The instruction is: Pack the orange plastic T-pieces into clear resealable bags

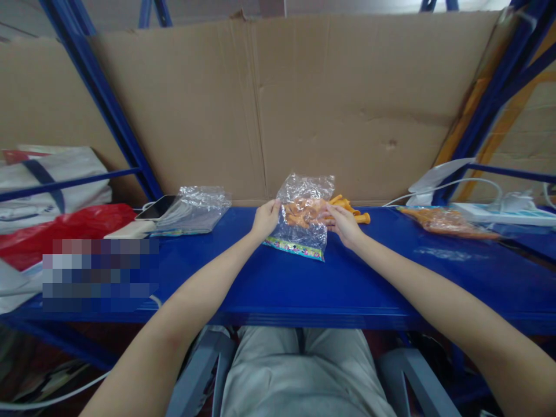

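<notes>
A clear plastic bag [304, 188] with a colourful printed strip at its near end is between my two hands. Several small orange plastic pieces [299, 213] show inside it. My left hand [266, 219] is closed on the bag's left edge. On the right side, my right hand [345, 225] grips the bag, its fingers partly over the plastic. More orange trumpet-shaped pieces [362, 218] lie loose on the blue tabletop [278, 289], just behind my right hand and partly hidden by it.
A stack of clear bags [195, 211] lies to the left, beside a phone [158, 207] and a red plastic bag [82, 226]. On the right are a filled orange bag [452, 222] and a white power strip [516, 215]. Cardboard [339, 104] walls the back between blue posts.
</notes>
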The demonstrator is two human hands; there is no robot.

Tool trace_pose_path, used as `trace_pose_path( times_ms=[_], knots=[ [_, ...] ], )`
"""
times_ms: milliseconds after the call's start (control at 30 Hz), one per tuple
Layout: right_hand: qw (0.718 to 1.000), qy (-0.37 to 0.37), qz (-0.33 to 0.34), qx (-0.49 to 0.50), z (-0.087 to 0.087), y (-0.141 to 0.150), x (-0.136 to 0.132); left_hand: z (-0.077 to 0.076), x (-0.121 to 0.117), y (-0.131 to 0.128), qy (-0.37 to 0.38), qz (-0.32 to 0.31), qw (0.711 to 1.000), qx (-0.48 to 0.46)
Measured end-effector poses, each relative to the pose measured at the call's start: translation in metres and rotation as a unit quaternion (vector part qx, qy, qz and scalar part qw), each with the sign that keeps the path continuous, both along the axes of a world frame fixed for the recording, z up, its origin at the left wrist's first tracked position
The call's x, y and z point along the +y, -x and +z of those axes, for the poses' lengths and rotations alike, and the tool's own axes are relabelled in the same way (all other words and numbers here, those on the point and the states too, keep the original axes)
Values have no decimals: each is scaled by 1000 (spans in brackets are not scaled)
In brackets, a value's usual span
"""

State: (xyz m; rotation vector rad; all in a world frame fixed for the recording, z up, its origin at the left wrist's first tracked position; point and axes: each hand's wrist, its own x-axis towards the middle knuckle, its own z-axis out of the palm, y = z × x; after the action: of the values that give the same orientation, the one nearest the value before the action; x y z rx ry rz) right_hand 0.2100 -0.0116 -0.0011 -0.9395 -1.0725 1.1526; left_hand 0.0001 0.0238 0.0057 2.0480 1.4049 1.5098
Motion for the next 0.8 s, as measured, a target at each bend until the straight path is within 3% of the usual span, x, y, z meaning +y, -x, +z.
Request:
trace_pose_path(
  times_ms=[233, 367, 533, 667, 800],
  knots=[
    [1000, -28, 2, 14, 7, -3, 0, -4, 0, 2, -18, 8, 998, 52],
    [998, -32, -46, 40, 8, -4, 3, -2, -1, -1, 43, -6, 997, 58],
    [996, -24, -79, 40, 10, -7, 4, 7, -6, -4, 190, -57, 980, -21],
    [997, -8, -69, 36, 14, -9, 2, 13, -8, -2, 222, -114, 962, -111],
    [1000, 28, -7, 0, 16, -9, 0, 12, -7, 1, 233, -152, 944, -178]
  ],
)
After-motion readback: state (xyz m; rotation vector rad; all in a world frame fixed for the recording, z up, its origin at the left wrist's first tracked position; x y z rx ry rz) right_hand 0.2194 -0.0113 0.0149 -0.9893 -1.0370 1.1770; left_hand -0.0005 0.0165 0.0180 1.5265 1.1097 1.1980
